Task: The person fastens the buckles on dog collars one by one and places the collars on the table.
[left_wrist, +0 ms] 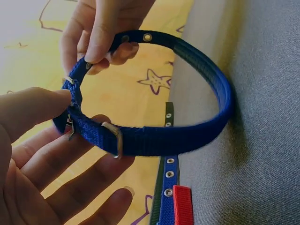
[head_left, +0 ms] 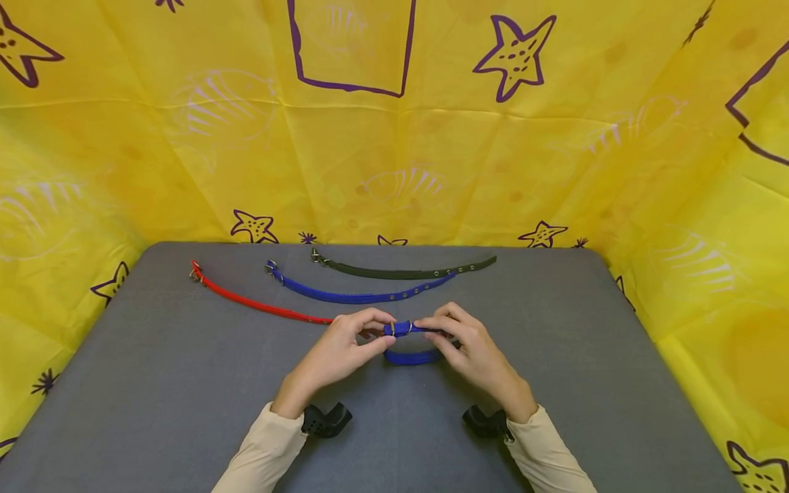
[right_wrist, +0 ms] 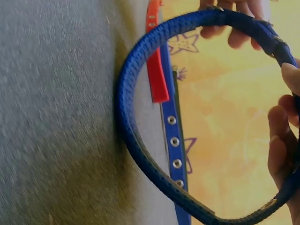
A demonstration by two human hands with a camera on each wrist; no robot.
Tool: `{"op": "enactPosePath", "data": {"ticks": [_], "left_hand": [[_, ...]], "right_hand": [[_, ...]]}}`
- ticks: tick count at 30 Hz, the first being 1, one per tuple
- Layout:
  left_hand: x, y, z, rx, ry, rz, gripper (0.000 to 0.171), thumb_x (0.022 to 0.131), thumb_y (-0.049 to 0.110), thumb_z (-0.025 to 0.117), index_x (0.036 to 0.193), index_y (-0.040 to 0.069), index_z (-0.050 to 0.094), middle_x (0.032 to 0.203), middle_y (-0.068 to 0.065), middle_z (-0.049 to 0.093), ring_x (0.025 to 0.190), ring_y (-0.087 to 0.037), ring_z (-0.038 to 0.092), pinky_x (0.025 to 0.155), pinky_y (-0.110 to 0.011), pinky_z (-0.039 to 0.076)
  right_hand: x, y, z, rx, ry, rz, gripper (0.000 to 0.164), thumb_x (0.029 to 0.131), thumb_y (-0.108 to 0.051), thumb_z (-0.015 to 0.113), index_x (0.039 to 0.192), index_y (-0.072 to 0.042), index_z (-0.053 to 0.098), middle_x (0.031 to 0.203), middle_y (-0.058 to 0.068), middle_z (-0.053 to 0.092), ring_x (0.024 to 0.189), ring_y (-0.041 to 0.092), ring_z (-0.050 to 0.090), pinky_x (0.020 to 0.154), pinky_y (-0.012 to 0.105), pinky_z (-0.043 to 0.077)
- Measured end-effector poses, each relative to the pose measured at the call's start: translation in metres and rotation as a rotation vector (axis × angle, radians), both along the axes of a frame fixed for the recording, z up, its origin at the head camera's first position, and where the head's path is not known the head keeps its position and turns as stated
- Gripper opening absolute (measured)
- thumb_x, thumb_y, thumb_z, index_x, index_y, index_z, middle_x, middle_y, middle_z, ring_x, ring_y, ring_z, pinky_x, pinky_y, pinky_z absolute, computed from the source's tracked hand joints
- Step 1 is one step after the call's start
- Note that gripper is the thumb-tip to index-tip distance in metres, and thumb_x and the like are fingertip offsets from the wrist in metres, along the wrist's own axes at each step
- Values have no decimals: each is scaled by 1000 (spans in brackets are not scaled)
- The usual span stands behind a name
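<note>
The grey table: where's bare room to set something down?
The grey table is bare between the right hand and the table's right edge, and left of the left hand, in front of the red collar. Crowded: the middle, where both hands hold the looped blue collar, and behind it, where the flat blue collar and green collar lie.

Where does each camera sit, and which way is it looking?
Head: worn on the head, it looks forward and down at the table and yellow cloth; the left hand, right hand and sleeves show.
Left wrist: worn there, it looks sideways at the blue loop; both hands show.
Right wrist: worn there, it looks across the same loop; parts of both hands show.
Shared: both wrist views show the blue loop, the red strap's end and yellow cloth behind.
</note>
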State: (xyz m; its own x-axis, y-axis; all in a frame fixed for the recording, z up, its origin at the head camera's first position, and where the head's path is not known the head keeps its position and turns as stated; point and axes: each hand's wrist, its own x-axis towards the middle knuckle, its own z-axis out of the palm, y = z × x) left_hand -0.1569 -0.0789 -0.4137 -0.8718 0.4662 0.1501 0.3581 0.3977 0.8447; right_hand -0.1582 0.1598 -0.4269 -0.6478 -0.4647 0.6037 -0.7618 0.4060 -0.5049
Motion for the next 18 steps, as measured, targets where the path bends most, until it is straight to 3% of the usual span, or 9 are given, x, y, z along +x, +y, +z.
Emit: {"op": "enactPosePath", "data": {"ticks": [8,13,18], "left_hand": [[1,3,0,16,33,2,22,85,34,64,105,28,61,97,13,67,86,-2,62,75,-24,50],[4,8,1,-1,44,-2,22,84,35,65,105,30,61,102,15,65,91,-3,60,78,-24,49],[12,12,18,10,6,13,21,83,21,67,104,17,61,99,4,69,90,-11,63,73,-23,48]], "right_hand": [[2,-7,0,-78,-53,51,29,80,-3,68,106,-15,67,95,-4,64,86,8,60,72,26,49],[7,-10,3,-74,-141,44,24,81,-11,68,105,-14,66,96,-2,67,90,9,62,77,23,49],[8,-10,1,-36,-209,4,27,82,-23,67,109,-17,64,96,-6,65,83,5,58,69,24,49]]}}
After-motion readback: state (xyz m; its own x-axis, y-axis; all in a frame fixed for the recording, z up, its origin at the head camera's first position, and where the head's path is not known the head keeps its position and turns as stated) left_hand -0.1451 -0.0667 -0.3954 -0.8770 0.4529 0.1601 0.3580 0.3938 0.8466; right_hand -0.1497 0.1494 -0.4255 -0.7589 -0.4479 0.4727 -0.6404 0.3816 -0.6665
